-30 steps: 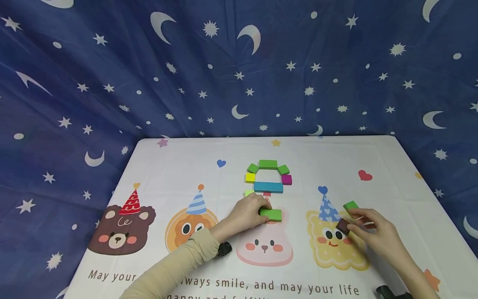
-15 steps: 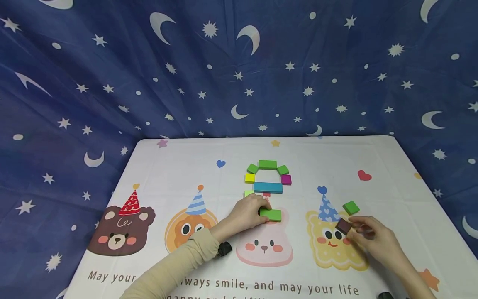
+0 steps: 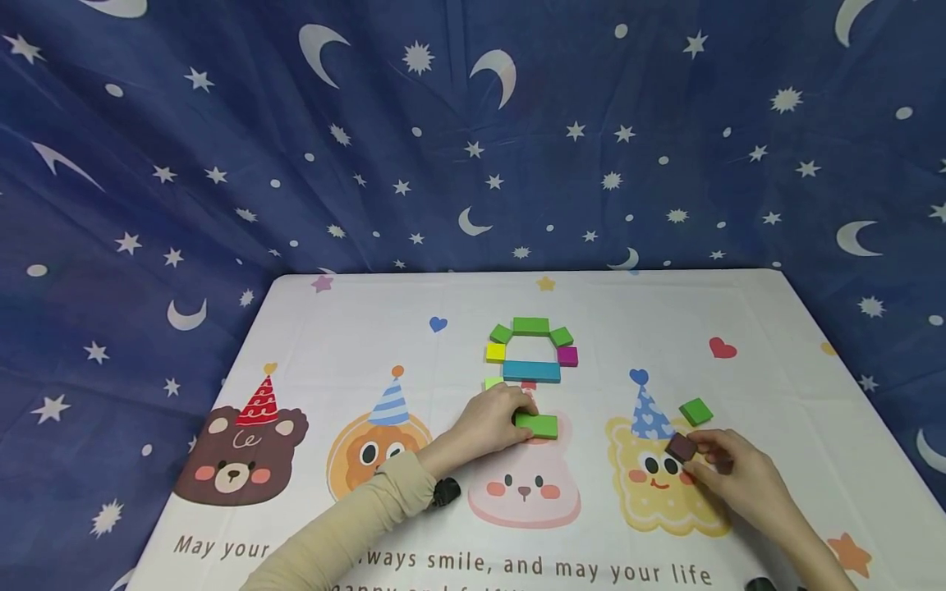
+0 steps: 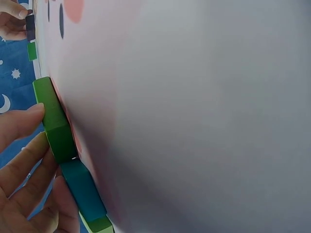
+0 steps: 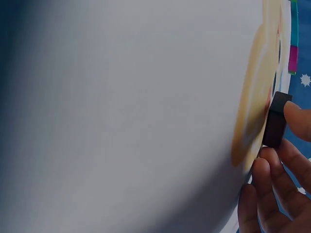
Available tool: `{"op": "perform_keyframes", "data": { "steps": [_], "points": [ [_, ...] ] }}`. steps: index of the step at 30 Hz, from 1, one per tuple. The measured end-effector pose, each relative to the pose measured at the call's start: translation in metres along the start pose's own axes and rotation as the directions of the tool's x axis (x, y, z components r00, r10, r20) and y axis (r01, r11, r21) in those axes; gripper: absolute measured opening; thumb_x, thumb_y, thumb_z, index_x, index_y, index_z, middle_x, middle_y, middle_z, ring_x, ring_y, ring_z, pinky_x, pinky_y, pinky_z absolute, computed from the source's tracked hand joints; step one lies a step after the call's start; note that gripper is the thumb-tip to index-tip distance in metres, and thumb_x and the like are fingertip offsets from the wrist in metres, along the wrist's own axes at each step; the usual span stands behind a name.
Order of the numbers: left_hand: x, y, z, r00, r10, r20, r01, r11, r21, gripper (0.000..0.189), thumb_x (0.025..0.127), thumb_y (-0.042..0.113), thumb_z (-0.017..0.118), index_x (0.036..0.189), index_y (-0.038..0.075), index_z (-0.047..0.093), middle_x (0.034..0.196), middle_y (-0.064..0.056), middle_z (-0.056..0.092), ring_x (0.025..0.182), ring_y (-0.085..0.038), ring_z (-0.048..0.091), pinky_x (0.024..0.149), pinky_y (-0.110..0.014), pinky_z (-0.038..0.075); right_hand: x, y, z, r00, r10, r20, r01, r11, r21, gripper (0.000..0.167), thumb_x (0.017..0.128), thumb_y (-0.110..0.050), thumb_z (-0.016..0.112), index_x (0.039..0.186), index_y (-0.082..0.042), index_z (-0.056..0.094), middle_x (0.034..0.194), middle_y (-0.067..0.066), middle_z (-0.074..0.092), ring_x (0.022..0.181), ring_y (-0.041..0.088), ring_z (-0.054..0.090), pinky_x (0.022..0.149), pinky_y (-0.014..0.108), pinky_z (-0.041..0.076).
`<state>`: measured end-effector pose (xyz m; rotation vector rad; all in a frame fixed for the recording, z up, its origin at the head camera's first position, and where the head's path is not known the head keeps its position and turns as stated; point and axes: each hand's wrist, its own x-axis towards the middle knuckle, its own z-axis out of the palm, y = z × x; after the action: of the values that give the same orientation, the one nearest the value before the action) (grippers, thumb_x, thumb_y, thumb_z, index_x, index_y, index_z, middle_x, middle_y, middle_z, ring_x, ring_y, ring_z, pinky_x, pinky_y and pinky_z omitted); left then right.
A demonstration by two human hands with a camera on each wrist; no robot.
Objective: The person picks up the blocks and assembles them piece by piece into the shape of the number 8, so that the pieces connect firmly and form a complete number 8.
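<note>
My left hand (image 3: 493,420) pinches the left part of a long green block (image 3: 538,426) on the pink rabbit print. Seen in the left wrist view, a teal block (image 4: 83,188) follows that green block (image 4: 54,121), with a light green one (image 4: 99,224) after it; the left hand hides the teal block in the head view. Over at the right, my right hand (image 3: 745,476) holds a small dark brown block (image 3: 681,448) between thumb and fingers, over the yellow biscuit print. A small green block (image 3: 695,411) lies just beyond those fingertips, apart from them.
Behind the left hand, a ring of blocks has a green top (image 3: 530,327), a yellow side (image 3: 495,353), a purple side (image 3: 567,356) and a blue base (image 3: 531,372). A light green block (image 3: 493,383) shows below it. A star-patterned cloth (image 3: 369,123) hangs behind the table.
The right hand's fingers have drawn back from the small green block, which now lies in full view. The brown block has turned slightly in that hand. The left hand keeps its place.
</note>
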<state>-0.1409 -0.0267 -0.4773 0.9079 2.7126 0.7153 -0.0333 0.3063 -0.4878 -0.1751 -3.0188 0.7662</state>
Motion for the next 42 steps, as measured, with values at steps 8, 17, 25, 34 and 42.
{"op": "perform_keyframes", "data": {
  "steps": [8,17,25,34,42],
  "points": [
    [0.0000,0.0000,0.0003,1.000,0.004,-0.001,-0.004,1.000,0.004,0.021,0.079,0.024,0.078,0.099,0.018,0.074,0.097,0.006,0.071,0.088,-0.009,0.056,0.070,-0.020,0.043,0.0026,-0.0007,-0.0009,1.000,0.013,0.021,-0.013,1.000,0.000,0.042,0.073,-0.014,0.080,0.110,0.000,0.065,0.092,0.008,0.061,0.079,0.018,0.055,0.062,0.018,0.045],
    [-0.0001,0.0003,0.0004,1.000,0.001,-0.001,-0.001,1.000,0.000,0.021,0.079,0.023,0.078,0.098,0.017,0.074,0.097,0.006,0.071,0.090,-0.009,0.056,0.071,-0.021,0.044,0.0031,-0.0027,-0.0022,0.999,0.030,0.040,-0.030,1.000,-0.001,0.042,0.073,-0.012,0.080,0.110,0.001,0.065,0.092,0.010,0.061,0.078,0.020,0.055,0.062,0.021,0.044],
    [0.0003,-0.0001,0.0002,1.000,-0.006,0.009,0.006,1.000,-0.017,0.021,0.079,0.022,0.078,0.099,0.017,0.073,0.096,0.006,0.070,0.087,-0.008,0.055,0.070,-0.020,0.043,0.0037,-0.0030,-0.0002,0.999,0.031,0.014,-0.031,0.999,-0.025,0.041,0.072,-0.011,0.080,0.108,0.001,0.065,0.090,0.009,0.061,0.077,0.019,0.053,0.060,0.021,0.043],
    [0.0005,-0.0001,-0.0002,1.000,-0.007,0.010,0.007,1.000,-0.025,0.021,0.079,0.022,0.078,0.099,0.017,0.073,0.095,0.005,0.070,0.088,-0.009,0.055,0.072,-0.021,0.044,0.0037,-0.0017,0.0004,1.000,0.025,0.007,-0.025,1.000,-0.019,0.039,0.071,-0.009,0.079,0.106,0.000,0.066,0.088,0.008,0.060,0.075,0.018,0.051,0.059,0.019,0.040],
    [0.0011,-0.0003,0.0000,1.000,-0.013,0.015,0.013,0.999,-0.031,0.021,0.079,0.022,0.078,0.098,0.016,0.073,0.095,0.005,0.070,0.088,-0.010,0.056,0.072,-0.021,0.044,0.0051,-0.0048,0.0008,0.999,0.038,0.007,-0.038,0.999,0.002,0.038,0.071,-0.010,0.078,0.105,0.001,0.064,0.091,0.011,0.060,0.075,0.018,0.052,0.059,0.019,0.042]
  ]
}}
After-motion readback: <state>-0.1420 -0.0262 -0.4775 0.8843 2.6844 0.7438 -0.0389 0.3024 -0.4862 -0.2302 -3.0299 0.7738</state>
